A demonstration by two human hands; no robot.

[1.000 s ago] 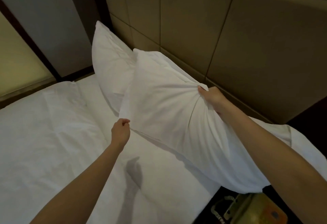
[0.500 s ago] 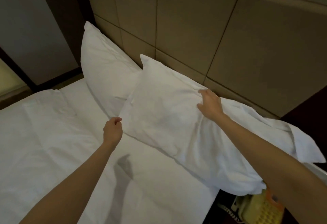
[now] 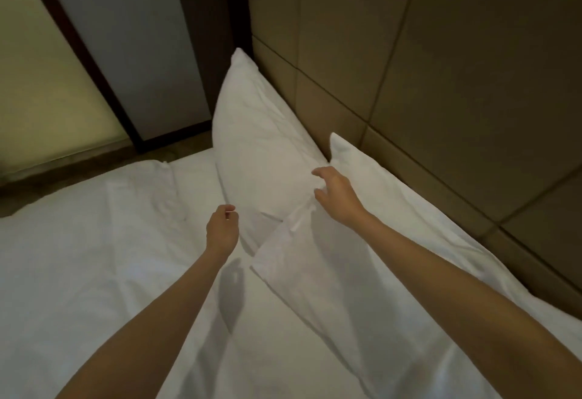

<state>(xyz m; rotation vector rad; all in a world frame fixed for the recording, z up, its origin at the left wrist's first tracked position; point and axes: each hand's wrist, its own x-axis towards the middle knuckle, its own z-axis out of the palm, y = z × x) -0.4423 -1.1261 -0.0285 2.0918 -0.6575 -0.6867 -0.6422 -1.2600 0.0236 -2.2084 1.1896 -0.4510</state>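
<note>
Both pillows up. Near white fabric pillow (image 3: 393, 184) leans on the tan padded headboard (image 3: 441, 83), its corner lapping over the far white pillow (image 3: 261, 153), which stands steeper in the corner.

My right hand (image 3: 337, 194) is half open, fingertips on the far pillow at the overlap; I cannot tell if they pinch cloth. My left hand (image 3: 222, 228) hangs loosely curled just above the white bed sheet (image 3: 94, 257), holding nothing.

Left to do, I judge: square the pair and smooth the creases. A frosted glass panel (image 3: 47, 83) stands beyond. Only the overlap hinders.
</note>
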